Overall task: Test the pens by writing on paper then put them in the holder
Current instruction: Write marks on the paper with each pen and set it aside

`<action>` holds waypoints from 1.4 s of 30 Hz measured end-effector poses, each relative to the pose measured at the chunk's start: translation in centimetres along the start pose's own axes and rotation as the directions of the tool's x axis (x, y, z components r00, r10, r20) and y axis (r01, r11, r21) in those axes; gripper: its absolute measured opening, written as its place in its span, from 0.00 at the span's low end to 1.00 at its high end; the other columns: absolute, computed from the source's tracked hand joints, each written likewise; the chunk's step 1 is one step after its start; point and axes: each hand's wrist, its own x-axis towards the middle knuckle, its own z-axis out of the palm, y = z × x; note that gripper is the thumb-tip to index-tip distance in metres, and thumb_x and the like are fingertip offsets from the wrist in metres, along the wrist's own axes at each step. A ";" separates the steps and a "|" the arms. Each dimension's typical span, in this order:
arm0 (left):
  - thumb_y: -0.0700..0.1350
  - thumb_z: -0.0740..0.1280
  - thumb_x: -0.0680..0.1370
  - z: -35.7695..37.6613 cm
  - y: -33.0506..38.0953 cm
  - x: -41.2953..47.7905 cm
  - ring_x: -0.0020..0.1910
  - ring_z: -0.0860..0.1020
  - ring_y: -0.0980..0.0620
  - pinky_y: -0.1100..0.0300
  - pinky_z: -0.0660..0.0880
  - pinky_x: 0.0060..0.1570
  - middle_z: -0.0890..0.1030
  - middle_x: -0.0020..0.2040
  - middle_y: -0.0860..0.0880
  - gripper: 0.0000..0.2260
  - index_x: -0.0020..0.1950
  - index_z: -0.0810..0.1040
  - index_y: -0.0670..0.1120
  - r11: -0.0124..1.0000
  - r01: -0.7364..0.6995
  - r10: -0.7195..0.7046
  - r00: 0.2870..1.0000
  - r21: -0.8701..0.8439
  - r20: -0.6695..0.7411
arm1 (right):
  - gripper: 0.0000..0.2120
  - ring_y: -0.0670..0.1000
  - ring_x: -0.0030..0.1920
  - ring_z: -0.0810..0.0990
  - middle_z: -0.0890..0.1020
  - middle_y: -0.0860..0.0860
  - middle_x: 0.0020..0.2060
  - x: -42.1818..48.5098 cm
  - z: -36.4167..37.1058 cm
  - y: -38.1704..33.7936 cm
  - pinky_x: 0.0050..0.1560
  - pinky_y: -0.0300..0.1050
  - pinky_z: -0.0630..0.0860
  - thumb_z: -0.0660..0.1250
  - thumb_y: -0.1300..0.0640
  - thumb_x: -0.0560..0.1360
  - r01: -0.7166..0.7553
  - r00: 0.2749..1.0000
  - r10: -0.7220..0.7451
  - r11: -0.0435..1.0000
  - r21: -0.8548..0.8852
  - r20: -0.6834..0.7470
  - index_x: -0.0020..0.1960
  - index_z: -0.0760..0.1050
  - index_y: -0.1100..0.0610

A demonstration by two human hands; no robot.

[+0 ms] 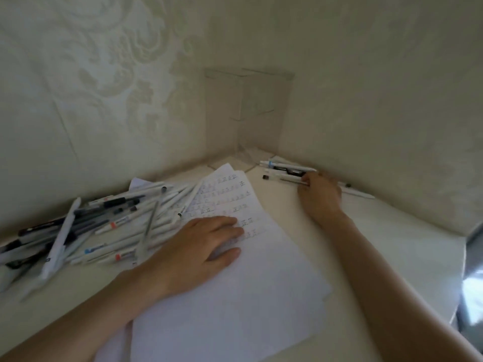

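Reaching for a pen by the wall

My left hand (pixel 201 246) lies flat, fingers straight, pressing the white paper sheet (pixel 235 296). My right hand (pixel 320 197) covers a slim clear plastic pen (pixel 282 179) under its fingertips. They are hidden, so I cannot tell if they pinch it. Light, stiff and slick, I judge: grip mid-barrel. The clear acrylic holder (pixel 248 108) stands beyond, in the corner.
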 end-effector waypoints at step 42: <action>0.64 0.51 0.76 -3.5 0.8 -5.4 0.29 0.75 0.53 0.58 0.66 0.25 0.74 0.30 0.54 0.18 0.48 0.68 0.51 0.965 0.245 -0.206 0.926 0.091 -0.317 | 0.03 0.52 0.32 0.74 0.76 0.57 0.29 -10.4 -1.7 -12.0 0.34 0.40 0.70 0.61 0.61 0.69 -0.418 0.591 -0.692 0.176 0.891 0.414 0.38 0.73 0.60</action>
